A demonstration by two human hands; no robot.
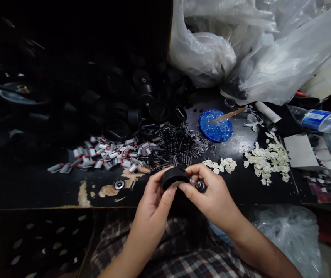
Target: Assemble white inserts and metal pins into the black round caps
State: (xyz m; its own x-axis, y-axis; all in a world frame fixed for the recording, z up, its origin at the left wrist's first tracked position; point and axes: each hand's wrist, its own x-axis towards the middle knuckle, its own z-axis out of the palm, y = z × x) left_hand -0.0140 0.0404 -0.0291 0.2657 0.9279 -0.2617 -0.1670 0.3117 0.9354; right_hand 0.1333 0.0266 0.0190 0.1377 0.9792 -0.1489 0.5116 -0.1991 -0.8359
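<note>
A round black part (173,176) is held between both hands over the table's front edge. My left hand (157,197) grips its left side, thumb at the lower rim. My right hand (208,193) pinches its right side with thumb and forefinger, and a small dark metallic object (200,186) shows against the palm. Just beyond the hands lie a heap of small black springs (179,143) and a pile of grey cylinders with red ends (113,154). Flat cream pieces (225,165) are right of the springs.
A blue lid of grease (213,129) holds a wooden stick (230,115). More cream pieces (269,158), a white box (300,150) and a plastic bottle (321,120) are at right. Plastic bags (211,54) stand behind. Black housings (151,110) crowd the back left. A metal ring (119,185) lies near the front edge.
</note>
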